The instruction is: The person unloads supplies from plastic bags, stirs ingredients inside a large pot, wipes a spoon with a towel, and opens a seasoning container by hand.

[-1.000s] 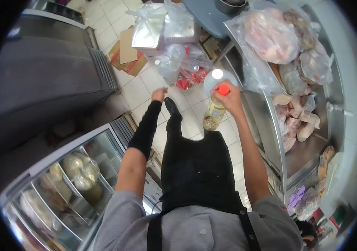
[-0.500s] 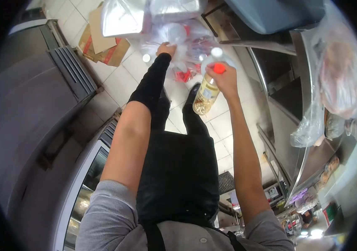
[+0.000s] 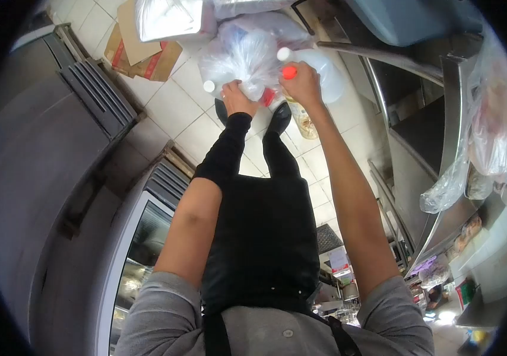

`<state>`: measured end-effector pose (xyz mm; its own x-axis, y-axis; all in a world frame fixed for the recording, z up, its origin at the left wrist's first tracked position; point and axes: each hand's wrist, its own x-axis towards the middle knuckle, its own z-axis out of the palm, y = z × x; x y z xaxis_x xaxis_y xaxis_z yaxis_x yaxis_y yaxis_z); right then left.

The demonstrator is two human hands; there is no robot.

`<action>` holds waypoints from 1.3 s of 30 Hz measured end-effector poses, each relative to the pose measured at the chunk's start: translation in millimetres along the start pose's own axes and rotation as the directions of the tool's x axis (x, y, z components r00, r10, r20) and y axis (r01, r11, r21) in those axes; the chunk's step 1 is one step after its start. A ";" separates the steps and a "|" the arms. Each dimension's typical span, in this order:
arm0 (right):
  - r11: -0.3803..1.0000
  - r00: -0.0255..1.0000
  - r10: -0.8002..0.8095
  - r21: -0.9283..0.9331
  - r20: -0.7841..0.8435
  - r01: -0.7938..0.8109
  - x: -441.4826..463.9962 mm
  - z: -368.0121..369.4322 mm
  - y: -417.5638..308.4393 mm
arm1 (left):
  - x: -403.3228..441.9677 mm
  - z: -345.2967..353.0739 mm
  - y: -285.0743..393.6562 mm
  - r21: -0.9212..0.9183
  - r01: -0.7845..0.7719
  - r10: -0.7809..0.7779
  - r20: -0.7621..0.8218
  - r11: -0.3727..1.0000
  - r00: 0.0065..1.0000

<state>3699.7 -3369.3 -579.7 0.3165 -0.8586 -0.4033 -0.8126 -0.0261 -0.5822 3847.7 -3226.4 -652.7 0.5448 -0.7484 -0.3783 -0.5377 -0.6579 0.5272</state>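
My left hand (image 3: 240, 98), in a black sleeve, is closed on the gathered edge of a clear plastic bag (image 3: 246, 56) low over the floor. A white-capped container (image 3: 208, 86) shows just left of it. In my right hand (image 3: 306, 86) is a clear bottle (image 3: 306, 126) of yellowish liquid, gripped near its red cap (image 3: 289, 72). My wrist hides part of the bottle. Beside that hand stands a large translucent jug (image 3: 328, 74) with a white cap (image 3: 284, 54). Something red shows through the bag between my hands.
Flattened cardboard (image 3: 146, 56) lies on the tiled floor (image 3: 188, 110). A white wrapped package (image 3: 170, 21) sits beyond the bag. Metal shelving (image 3: 393, 62) with a grey-blue bin (image 3: 414, 21) borders the right; a grey appliance (image 3: 34, 148) borders the left. My shoe (image 3: 279, 117) is near the bottle.
My left hand has come nearer my body, drawing the bag with it. My right hand has moved slightly up and left, and the bottle now hangs behind my wrist.
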 end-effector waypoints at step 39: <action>0.868 0.969 0.033 0.474 0.244 -0.149 14.5 -19.0 -8.3 | 28.2 -62.6 74.5 -0.609 -0.388 0.463 -0.037 0.692 0.885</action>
<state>3701.8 -3391.3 -567.3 0.3998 -0.7078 -0.5824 -0.5207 0.3476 -0.7798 3863.3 -3291.3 -576.5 0.2571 -0.9644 -0.0626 -0.1918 -0.1144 0.9747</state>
